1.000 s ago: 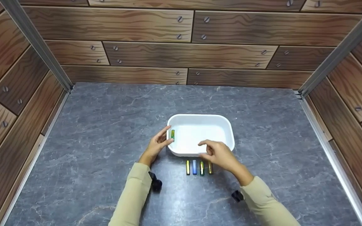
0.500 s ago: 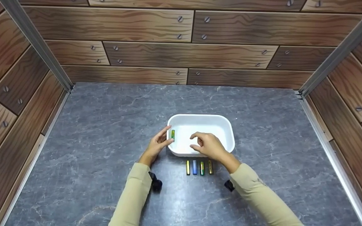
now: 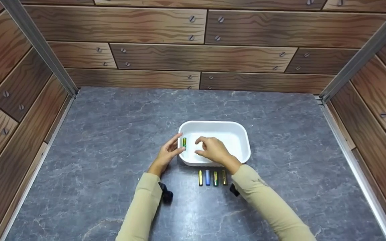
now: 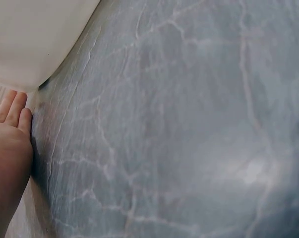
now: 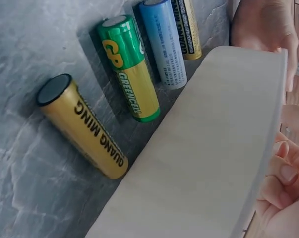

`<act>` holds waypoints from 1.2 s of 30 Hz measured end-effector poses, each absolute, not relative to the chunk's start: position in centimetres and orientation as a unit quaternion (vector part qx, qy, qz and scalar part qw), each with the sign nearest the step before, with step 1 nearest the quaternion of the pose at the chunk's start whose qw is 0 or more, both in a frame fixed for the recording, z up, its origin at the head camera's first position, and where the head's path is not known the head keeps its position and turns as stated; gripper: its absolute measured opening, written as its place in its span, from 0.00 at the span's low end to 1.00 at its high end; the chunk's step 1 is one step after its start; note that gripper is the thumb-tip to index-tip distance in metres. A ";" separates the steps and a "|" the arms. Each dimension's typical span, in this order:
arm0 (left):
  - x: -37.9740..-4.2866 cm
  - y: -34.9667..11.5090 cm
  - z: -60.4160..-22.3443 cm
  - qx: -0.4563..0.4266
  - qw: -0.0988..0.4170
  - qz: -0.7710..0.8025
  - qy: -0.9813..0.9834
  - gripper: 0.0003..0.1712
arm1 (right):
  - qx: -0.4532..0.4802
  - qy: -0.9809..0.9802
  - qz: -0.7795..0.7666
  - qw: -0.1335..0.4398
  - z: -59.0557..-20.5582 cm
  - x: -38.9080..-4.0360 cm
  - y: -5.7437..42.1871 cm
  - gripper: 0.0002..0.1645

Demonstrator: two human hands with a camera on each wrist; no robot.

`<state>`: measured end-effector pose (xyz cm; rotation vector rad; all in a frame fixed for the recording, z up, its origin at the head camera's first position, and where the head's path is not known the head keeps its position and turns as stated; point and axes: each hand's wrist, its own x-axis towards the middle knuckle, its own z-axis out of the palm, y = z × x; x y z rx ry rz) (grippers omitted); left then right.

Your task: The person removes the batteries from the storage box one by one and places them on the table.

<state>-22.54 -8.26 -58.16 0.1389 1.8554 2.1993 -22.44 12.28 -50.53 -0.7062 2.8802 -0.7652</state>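
A white plastic tray (image 3: 218, 164) stands on the grey table. Inside it, against the left wall, lies a green and gold battery (image 3: 184, 142). My left hand (image 3: 166, 155) rests at the tray's left end, thumb and forefinger at the rim, other fingers straight along the outer wall. Over the tray's middle is my right hand (image 3: 214, 149), thumb and forefinger bent in a C with a gap and nothing seen between them. In front of the tray lie a gold battery (image 3: 200, 178), a blue one (image 3: 207, 177), a green and gold one (image 3: 215, 178) and another gold one (image 3: 224, 177).
The marbled table (image 3: 112, 134) surrounds the tray. Wood-patterned panels (image 3: 156, 57) close off the back and both sides, joined by grey metal posts (image 3: 45, 50). A black wrist camera (image 3: 167, 195) hangs under the left sleeve.
My right hand has moved left and farther from me, from the tray's near right rim to over its middle. My left hand and the batteries have stayed in place.
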 end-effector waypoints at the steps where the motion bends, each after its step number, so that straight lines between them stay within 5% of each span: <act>1: -22.5 -8.3 -58.1 0.049 0.129 0.757 0.638 0.38 | -0.227 0.941 -0.246 0.042 -50.6 -22.6 12.1 0.18; 27: -22.7 -8.2 -58.4 0.058 0.125 0.767 0.627 0.38 | -0.159 0.956 -0.209 0.133 -52.6 -25.4 8.4 0.40; 36: -22.7 -8.4 -58.5 0.061 0.120 0.768 0.626 0.38 | -0.147 0.956 -0.208 0.149 -53.4 -25.6 7.6 0.39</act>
